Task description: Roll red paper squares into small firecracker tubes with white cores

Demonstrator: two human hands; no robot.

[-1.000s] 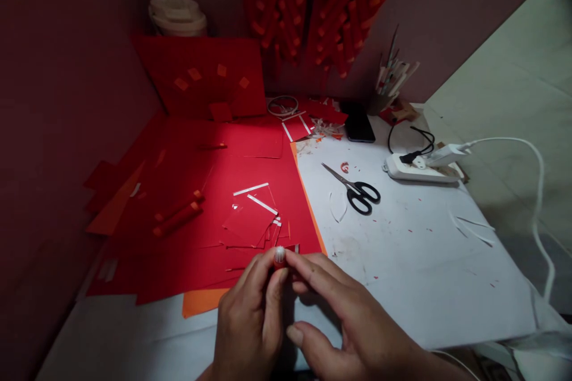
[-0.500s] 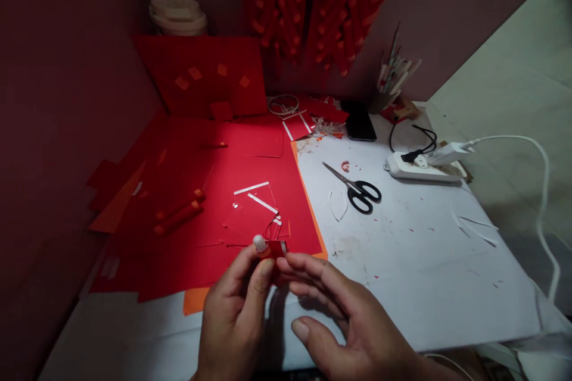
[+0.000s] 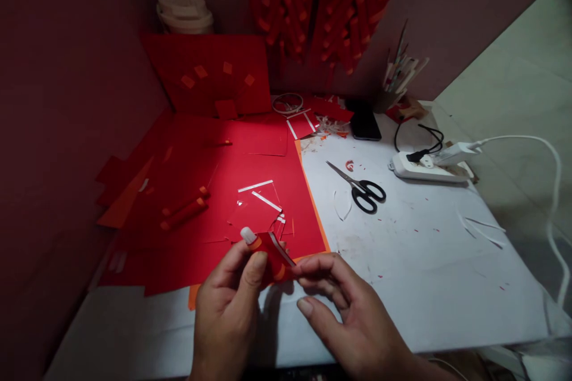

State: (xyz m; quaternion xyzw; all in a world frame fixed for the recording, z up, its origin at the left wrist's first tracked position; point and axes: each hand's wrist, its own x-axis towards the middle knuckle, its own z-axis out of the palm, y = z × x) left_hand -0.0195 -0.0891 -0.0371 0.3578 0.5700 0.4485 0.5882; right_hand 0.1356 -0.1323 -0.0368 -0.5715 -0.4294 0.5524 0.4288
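My left hand (image 3: 232,303) is closed around a small red paper roll (image 3: 267,249) with orange bands and a white end pointing up and left. My right hand (image 3: 348,315) pinches the roll's lower right end, by a white strip along its edge, thumb and forefinger together. Both hands hover over the near edge of the large red paper sheets (image 3: 214,190). Just beyond the roll lie several small red squares with white strips (image 3: 259,208). Two finished red rolls (image 3: 185,211) lie on the red sheet to the left.
Black-handled scissors (image 3: 361,190) lie on the white table (image 3: 424,262). A white power strip (image 3: 424,169) with a cable, a black phone (image 3: 364,122) and a cup of strips (image 3: 393,89) stand at the back right. A red panel (image 3: 210,74) leans on the wall.
The roll has tilted from end-on to lying slantwise, its white end swinging up and left. My right fingers have slid to its lower right end. The view shifted slightly.
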